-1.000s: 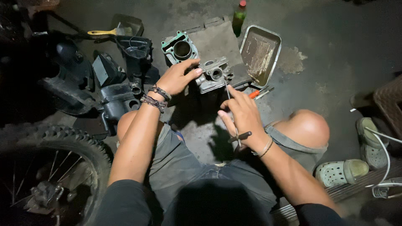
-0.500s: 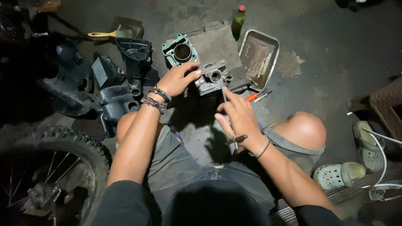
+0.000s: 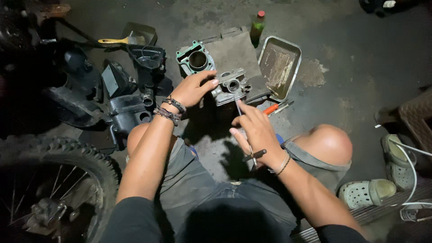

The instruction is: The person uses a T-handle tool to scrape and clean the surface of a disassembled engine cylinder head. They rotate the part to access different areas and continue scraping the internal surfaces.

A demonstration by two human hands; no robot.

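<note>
Left hand (image 3: pixel 191 90) clamped around grey metal engine part (image 3: pixel 230 86), steadying it on the floor. Right hand (image 3: pixel 256 132) just below, fingers pinching thin metal tool (image 3: pixel 245 130) aimed into the part's round opening.

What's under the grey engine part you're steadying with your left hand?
The engine part rests on a flat dark slab, beside a metal tray. The left hand covers its left end, so what lies beneath there is hidden. The right hand holds a thin tool.

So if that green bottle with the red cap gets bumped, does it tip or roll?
The green bottle looks tall and narrow, so it probably tips easily. Its round body would likely roll on the concrete floor. How full it is can't be told.
</note>
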